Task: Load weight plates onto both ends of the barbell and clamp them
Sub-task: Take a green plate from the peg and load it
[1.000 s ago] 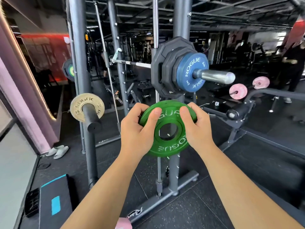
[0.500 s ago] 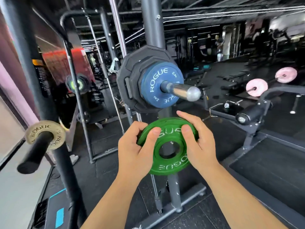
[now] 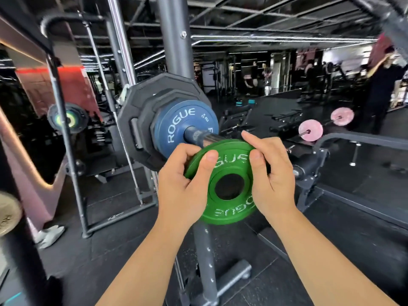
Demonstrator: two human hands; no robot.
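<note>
A small green Rogue plate [image 3: 229,208] is held up in front of me by both hands. My left hand [image 3: 183,184] grips its left rim, thumb on the face. My right hand [image 3: 271,173] grips the right rim. The plate's top edge overlaps the tip of the barbell's steel sleeve [image 3: 205,139], and its centre hole sits below and to the right of the sleeve. On the sleeve sit a blue Rogue plate [image 3: 176,127] and two black plates [image 3: 141,111] behind it. No clamp is visible.
The grey rack upright [image 3: 172,40] stands behind the loaded plates, its base foot [image 3: 220,283] on the black floor below my arms. A tan plate [image 3: 8,213] shows at the left edge. A bench frame [image 3: 313,164] and pink plates [image 3: 310,130] lie to the right. People stand far back.
I have come closer to the bar end and raised the green plate. Its top edge now overlaps the sleeve tip, where before it hung below it. Both hands keep their grip.
</note>
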